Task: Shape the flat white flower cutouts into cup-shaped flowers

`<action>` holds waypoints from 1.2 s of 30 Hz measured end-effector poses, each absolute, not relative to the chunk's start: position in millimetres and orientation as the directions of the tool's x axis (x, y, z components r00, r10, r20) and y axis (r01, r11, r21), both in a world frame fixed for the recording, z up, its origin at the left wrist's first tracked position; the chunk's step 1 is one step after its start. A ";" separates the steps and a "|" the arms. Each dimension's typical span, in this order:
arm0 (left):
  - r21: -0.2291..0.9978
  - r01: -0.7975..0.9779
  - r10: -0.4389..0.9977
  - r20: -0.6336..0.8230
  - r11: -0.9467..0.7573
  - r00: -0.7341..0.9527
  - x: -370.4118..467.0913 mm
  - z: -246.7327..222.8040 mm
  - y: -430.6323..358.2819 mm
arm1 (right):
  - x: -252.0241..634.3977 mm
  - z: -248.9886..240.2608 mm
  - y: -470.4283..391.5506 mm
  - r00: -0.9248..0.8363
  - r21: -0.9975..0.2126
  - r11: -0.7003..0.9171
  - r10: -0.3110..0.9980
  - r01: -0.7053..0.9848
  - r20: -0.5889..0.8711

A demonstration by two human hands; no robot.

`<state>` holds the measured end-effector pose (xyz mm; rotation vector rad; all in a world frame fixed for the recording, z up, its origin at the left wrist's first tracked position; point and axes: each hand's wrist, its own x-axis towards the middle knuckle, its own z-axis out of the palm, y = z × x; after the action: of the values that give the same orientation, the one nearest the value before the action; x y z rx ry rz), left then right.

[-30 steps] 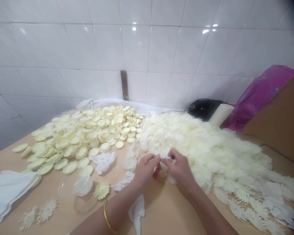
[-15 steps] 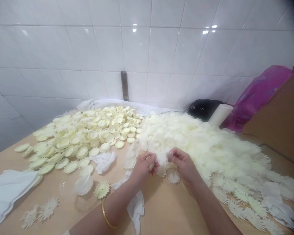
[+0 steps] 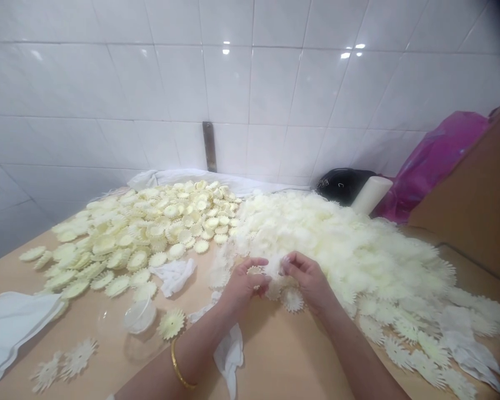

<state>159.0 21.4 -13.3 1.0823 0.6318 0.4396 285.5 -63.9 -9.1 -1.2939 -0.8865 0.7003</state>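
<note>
In front of the white heap, my left hand (image 3: 242, 284) has its index finger and thumb parted and its other fingers curled. Inside that curve shows the toothed edge of a thin pale petal disc (image 3: 256, 270). Close by on the right, my right hand (image 3: 310, 278) pinches a small whitish petal piece (image 3: 282, 265) between thumb and index finger; its outline blurs into the heap. Just under the hands lies a loose toothed disc (image 3: 293, 300). The heap of thin, frilly white petal discs (image 3: 350, 250) spreads behind and to the right.
Thicker cream toothed discs (image 3: 150, 222) are piled at left. A clear cup (image 3: 140, 316), a single cream disc (image 3: 171, 324) and white cloth scraps (image 3: 229, 355) lie nearer. At back right are a white roll (image 3: 371, 194), a black bag (image 3: 344, 186) and a magenta bag (image 3: 437, 155).
My left index finger and thumb have parted from a pinch. My right hand keeps its pinch, with a pale piece now showing at its fingertips. The view has shifted slightly.
</note>
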 end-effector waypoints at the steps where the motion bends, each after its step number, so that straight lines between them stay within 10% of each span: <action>1: 0.913 -0.029 0.608 -0.247 0.408 0.755 158.8 -12.9 20.7 | 284.7 -8.7 -64.0 0.504 -0.986 0.161 0.849 0.043 0.161; 10: 0.986 0.042 0.628 -0.136 0.162 0.767 160.2 -26.2 19.2 | 280.5 -9.0 -62.4 0.517 -0.987 0.163 0.845 -0.012 0.133; 36: 0.969 0.027 0.632 -0.180 0.244 0.754 159.3 -22.7 22.1 | 286.5 -7.7 -65.2 0.520 -0.981 0.104 0.836 0.166 0.176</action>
<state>159.3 22.1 -22.7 1.2733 0.6245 0.4521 286.5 -65.2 -7.7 -1.4082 -0.9393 0.6206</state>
